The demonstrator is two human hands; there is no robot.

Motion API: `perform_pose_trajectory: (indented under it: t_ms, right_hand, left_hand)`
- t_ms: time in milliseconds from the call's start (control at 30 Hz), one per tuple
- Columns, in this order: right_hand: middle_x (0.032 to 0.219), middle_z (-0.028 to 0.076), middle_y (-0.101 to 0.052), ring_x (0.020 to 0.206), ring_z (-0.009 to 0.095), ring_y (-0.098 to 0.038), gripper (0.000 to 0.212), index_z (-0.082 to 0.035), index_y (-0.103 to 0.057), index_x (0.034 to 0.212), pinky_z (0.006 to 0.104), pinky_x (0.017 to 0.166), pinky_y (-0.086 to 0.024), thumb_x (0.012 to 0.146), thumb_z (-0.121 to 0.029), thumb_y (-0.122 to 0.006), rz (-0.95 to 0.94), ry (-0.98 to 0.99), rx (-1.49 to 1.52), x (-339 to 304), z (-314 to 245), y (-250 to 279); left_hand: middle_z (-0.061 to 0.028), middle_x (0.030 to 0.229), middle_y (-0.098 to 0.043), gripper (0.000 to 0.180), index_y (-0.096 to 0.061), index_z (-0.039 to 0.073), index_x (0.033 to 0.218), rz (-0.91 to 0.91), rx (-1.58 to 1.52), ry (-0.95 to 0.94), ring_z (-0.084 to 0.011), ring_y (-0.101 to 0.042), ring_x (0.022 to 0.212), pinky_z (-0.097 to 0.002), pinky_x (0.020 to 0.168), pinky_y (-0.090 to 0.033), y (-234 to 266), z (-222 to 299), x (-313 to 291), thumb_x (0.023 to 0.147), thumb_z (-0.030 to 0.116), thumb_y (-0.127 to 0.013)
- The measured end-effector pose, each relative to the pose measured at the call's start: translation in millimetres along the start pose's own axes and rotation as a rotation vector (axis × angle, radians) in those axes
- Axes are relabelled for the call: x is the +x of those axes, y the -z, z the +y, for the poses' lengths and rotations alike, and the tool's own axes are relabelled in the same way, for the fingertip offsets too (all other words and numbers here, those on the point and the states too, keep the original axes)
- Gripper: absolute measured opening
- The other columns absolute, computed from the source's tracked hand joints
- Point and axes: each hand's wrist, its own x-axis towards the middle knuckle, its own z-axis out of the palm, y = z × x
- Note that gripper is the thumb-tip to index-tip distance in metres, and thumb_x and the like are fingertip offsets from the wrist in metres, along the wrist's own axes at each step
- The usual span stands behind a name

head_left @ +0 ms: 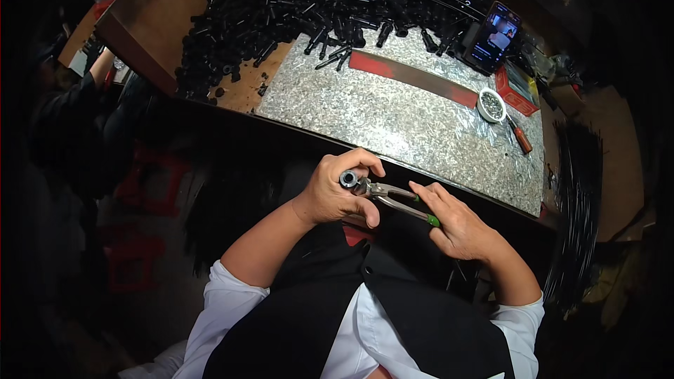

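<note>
My left hand (333,186) is wrapped around a short black tubular part (348,180), whose round hollow end faces up. Its thumb and forefinger curve around the head of a pair of pliers (397,196), and the metal jaws are at the black part; fingers partly hide where they meet. My right hand (456,224) is on the green-tipped handles, which stand spread, with fingers along one handle and the thumb by the other. Both hands are above my lap, just in front of the table's near edge.
Black tubular parts (281,14) are heaped across the back of the table (330,112). A flat red-brown bar (414,78), white cup of small metal pieces (491,105), screwdriver (521,138), red box (516,90) and phone (495,35) lie or stand there. Red stools (151,182) and another person's arm (98,70) are left.
</note>
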Motion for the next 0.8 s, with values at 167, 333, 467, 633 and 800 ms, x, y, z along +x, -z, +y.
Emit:
perform_pose_trajectory:
  t_ms: [167,333,467,633,800]
  right_hand:
    - [0.098,0.017,-0.045,0.088,0.036,-0.051,0.067,0.002,-0.034,0.134,0.0415,0.081,-0.044,0.069,0.002,-0.049,-0.062,-0.051,0.066,2.1,-0.3,1.4]
    - [0.098,0.02,-0.052,0.09,0.04,-0.055,0.051,0.0,-0.043,0.123,0.0449,0.079,-0.045,0.072,0.001,-0.051,-0.002,-0.002,0.09,4.1,5.4,-1.7]
    - [0.095,0.02,-0.057,0.089,0.037,-0.058,0.037,0.002,-0.051,0.112,0.0409,0.075,-0.046,0.076,-0.001,-0.057,0.044,-0.03,0.093,5.3,10.6,-10.0]
    - [0.086,0.017,-0.059,0.076,0.036,-0.061,0.028,0.0,-0.056,0.1,0.0375,0.066,-0.048,0.074,0.0,-0.068,0.161,-0.033,0.059,4.8,16.2,-19.9]
    - [0.085,0.017,-0.058,0.074,0.035,-0.061,0.029,-0.001,-0.056,0.1,0.0371,0.063,-0.048,0.074,0.002,-0.068,0.213,-0.024,-0.007,4.7,27.0,-27.9]
  left_hand:
    - [0.0069,0.059,-0.043,0.079,-0.057,0.001,0.095,0.044,0.035,-0.025,-0.0018,-0.038,0.056,-0.0188,0.05,-0.029,-1.7,0.1,-0.8,0.046,0.059,-0.076]
    - [0.0065,0.058,-0.041,0.076,-0.057,0.002,0.095,0.12,0.103,-0.061,-0.0029,-0.036,0.055,-0.0205,0.049,-0.028,-6.4,-2.3,0.0,0.048,0.057,-0.078]
    - [0.0067,0.057,-0.039,0.072,-0.057,0.002,0.096,0.174,0.122,-0.082,-0.0029,-0.035,0.054,-0.0208,0.049,-0.027,-12.0,-1.9,-1.7,0.051,0.053,-0.08]
    - [0.0069,0.057,-0.038,0.067,-0.057,0.002,0.097,0.202,0.125,-0.1,-0.0026,-0.034,0.054,-0.0205,0.049,-0.027,-14.8,-5.3,-3.2,0.055,0.048,-0.08]
    - [0.0073,0.057,-0.037,0.071,-0.056,0.0,0.1,0.236,0.102,-0.066,-0.0022,-0.035,0.054,-0.0193,0.05,-0.03,-15.2,-4.2,-4.7,0.054,0.048,-0.08]
